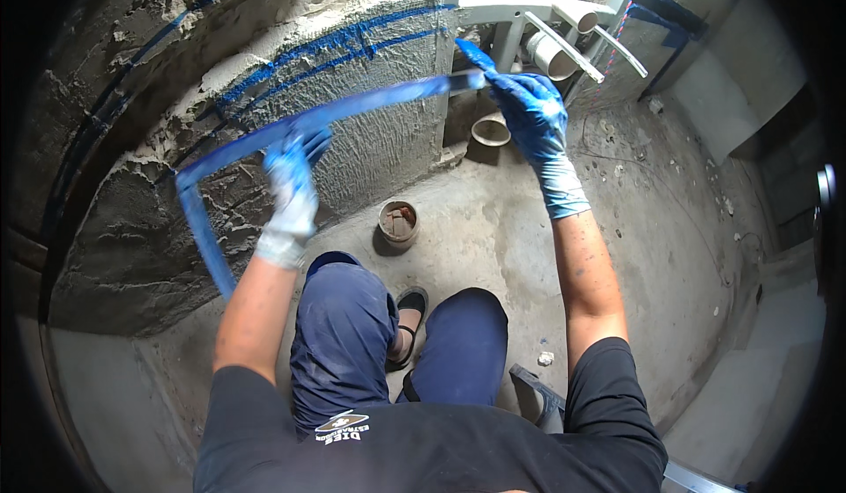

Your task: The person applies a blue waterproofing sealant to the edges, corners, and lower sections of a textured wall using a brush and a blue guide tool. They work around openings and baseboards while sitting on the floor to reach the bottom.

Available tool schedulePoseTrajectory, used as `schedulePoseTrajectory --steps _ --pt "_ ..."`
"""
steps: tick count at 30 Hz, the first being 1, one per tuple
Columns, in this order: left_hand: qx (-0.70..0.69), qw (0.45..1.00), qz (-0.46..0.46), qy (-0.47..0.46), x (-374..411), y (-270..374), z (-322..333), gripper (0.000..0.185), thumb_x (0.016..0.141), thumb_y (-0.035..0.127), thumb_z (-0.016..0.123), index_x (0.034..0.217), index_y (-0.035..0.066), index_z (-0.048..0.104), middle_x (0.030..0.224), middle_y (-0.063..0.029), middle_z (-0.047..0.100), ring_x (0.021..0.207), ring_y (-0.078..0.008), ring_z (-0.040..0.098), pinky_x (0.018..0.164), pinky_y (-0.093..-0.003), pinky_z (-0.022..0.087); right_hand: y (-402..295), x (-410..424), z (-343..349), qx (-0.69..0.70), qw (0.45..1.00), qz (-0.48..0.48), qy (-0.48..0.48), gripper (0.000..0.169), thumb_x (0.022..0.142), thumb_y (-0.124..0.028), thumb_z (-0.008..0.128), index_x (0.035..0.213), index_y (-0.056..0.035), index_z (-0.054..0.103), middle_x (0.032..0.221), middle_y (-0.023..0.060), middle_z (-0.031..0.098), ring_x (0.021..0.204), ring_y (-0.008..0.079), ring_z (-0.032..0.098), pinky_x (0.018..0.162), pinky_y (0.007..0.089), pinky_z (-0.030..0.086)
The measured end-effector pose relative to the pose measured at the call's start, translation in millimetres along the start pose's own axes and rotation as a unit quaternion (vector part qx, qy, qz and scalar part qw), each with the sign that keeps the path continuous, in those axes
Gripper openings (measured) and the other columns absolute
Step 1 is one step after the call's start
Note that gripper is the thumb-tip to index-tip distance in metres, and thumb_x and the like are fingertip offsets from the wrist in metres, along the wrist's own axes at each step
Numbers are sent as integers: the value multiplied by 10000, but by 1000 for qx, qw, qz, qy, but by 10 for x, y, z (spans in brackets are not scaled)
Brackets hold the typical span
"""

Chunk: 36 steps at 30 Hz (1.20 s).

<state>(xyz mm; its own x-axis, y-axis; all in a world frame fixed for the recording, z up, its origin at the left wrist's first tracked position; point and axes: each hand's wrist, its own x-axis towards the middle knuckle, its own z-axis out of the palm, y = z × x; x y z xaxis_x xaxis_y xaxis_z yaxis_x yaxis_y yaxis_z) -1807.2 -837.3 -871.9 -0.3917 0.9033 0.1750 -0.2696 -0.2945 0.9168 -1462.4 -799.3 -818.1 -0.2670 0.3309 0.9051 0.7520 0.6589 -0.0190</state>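
A long, flexible blue strip point(377, 102) stretches between my gloved hands, blurred by motion. Its left part bends sharply and hangs beside my left forearm. My left hand point(292, 162), in a blue-stained white glove, holds the strip partway along; its fingertips are blurred. At the strip's right end, my right hand point(532, 113) pinches it with the fingers of a blue-smeared glove. A pointed blue piece juts up from these fingers; I cannot tell whether it is glove or another object. Behind the strip stands a rough mortar-coated wall point(390, 119) with blue-painted bands.
A small bucket point(399, 223) with reddish-brown contents stands on the concrete floor point(489, 228) before my knees. Plastic drain pipes point(554, 57) and two thin white tubes point(568, 50) project from a metal frame point(505, 9). A dark tool or boot-like object point(538, 397) lies beside my right leg.
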Motion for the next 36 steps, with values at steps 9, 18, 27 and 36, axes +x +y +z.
schedulePoseTrajectory --steps 9,18,27,36 --pt "277 941 103 163 -1164 1339 -2391 338 1005 284 481 1140 2 609 1025 -137 690 878 -217 678 803 -324 531 -713 34 299 64 996 5 -57 341 735 -118 753 1067 -186 710 898 48 697 811 238 643 699 339 539" --pt "390 899 23 199 -1220 1233 -3965 359 1007 272 495 1140 -45 598 1020 -152 678 794 -226 678 698 -336 554 -1125 434 807 85 987 -127 -49 326 793 -224 727 1114 -248 675 928 18 682 823 216 648 650 329 550" --pt "420 867 -59 263 -2019 749 -5132 397 984 264 535 1250 -30 518 1053 -148 644 853 -233 634 751 -371 520 -307 362 831 -32 995 -95 -17 344 803 -202 690 1143 -239 663 961 26 695 835 231 655 709 363 550" --pt "486 841 -105 212 -2548 633 -6295 334 977 124 529 1252 -64 550 1009 -76 650 742 -139 550 678 -280 489 -434 292 880 -84 996 -25 3 434 756 -95 730 1161 -235 663 898 34 683 797 228 641 700 342 537"
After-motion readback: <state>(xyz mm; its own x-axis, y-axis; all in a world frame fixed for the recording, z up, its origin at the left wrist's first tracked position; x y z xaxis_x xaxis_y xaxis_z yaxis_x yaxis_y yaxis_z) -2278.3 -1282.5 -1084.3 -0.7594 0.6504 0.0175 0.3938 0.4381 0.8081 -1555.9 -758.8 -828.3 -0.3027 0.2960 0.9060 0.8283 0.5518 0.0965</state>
